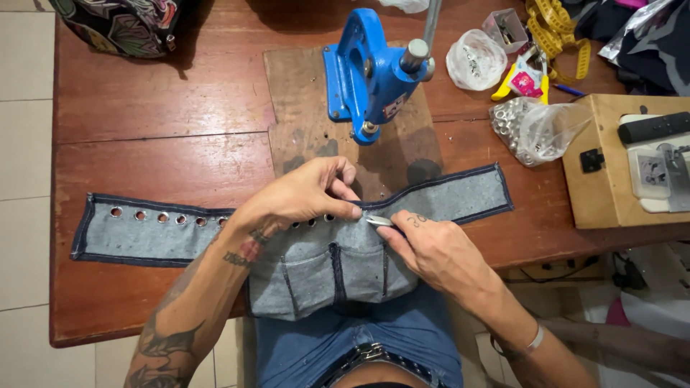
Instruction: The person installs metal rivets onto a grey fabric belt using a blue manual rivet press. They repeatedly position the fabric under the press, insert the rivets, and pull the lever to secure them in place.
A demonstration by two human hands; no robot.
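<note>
So that the grey cloth (316,266) lies flat, our left hand (298,197) pinches its edge while our right hand (431,248) grips a small metal tool (379,221)

Clear eyelet bags (535,128) beside press

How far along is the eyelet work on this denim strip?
Done: a row of eyelets along the denim strip's left half. In hand: left hand pinches the edge mid-strip; right hand holds a small metal tool there. Left: the right end shows no eyelets.
</note>
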